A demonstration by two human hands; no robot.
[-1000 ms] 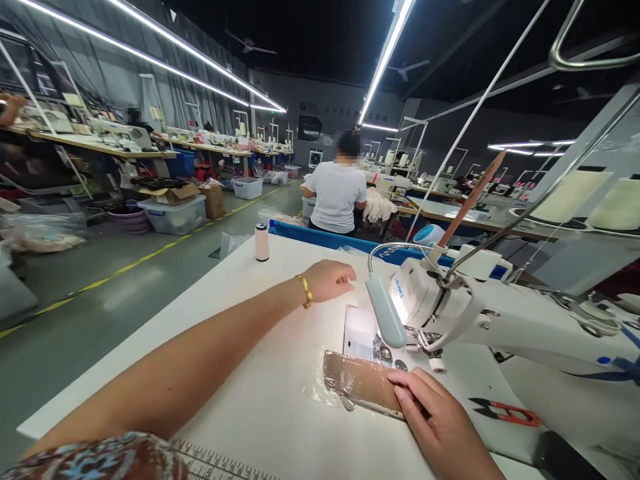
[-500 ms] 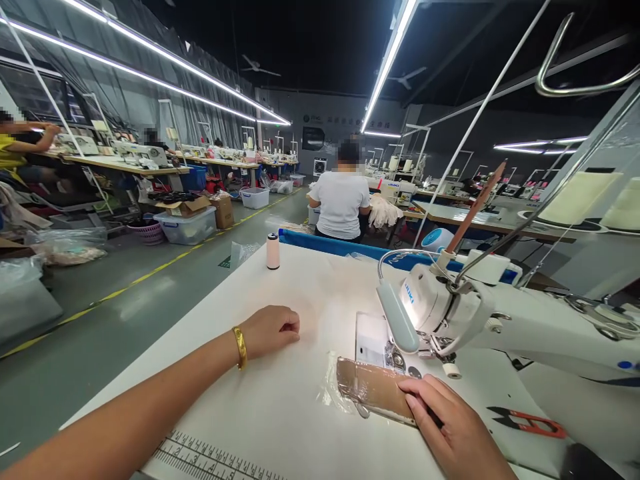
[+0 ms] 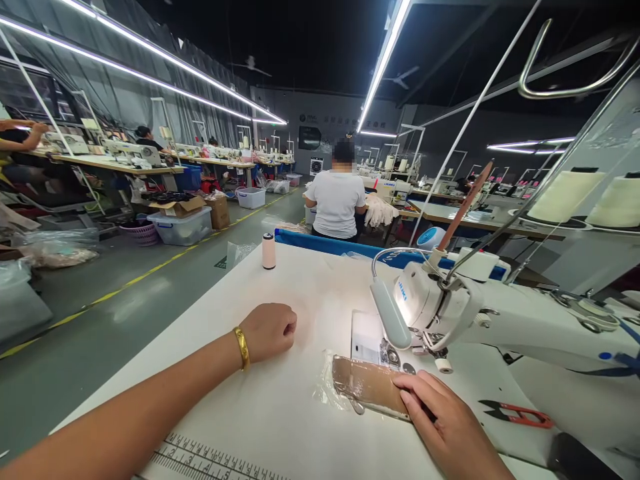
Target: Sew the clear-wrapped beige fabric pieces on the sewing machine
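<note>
My left hand [image 3: 273, 331], with a gold bracelet [image 3: 242, 348] at the wrist, rests in a loose fist on the white tabletop. I see nothing in it. My right hand [image 3: 440, 413] pinches the right end of a flat brown rectangular piece [image 3: 370, 385] between thumb and fingers. That piece lies on the table, covered in clear shiny film that spreads past its left end. A small rounded tab [image 3: 357, 406] shows at its lower edge. Just behind it are the needle plate [image 3: 367, 340] and presser area of a white sewing machine [image 3: 425, 300].
Red-handled thread snips [image 3: 520, 413] lie right of my right hand. A pink thread spool [image 3: 269, 252] stands at the far table edge. A printed ruler [image 3: 210, 460] runs along the near edge. Ahead sits a person in a white shirt [image 3: 337, 200]; thread cones [image 3: 565, 193] stand at right.
My left hand has curled into a tighter fist. The view has shifted slightly; my right hand keeps its pinch on the brown piece.
</note>
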